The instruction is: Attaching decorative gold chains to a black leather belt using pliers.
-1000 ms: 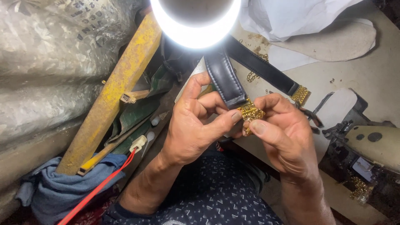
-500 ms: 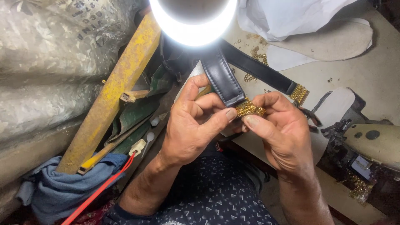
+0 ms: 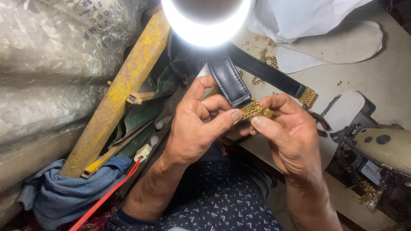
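Hands meet over the bench's [image 3: 385,72] near edge: left hand [image 3: 195,128] and right hand [image 3: 291,137] both pinch a gold buckle [image 3: 255,111] on a black strap [image 3: 227,79] under the ring lamp [image 3: 205,25].

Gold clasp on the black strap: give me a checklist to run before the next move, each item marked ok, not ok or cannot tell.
1. Gold clasp pinched between both thumbs and fingers: ok.
2. Left hand steadies the black strap end: ok.
3. Right hand grips the clasp from the other side: ok.
4. Clasp fully seated on the strap: cannot tell, fingers cover the joint.
5. Second gold clasp on the other strap end lies clear of the hands: ok.
6. Ring light lights the work: ok.
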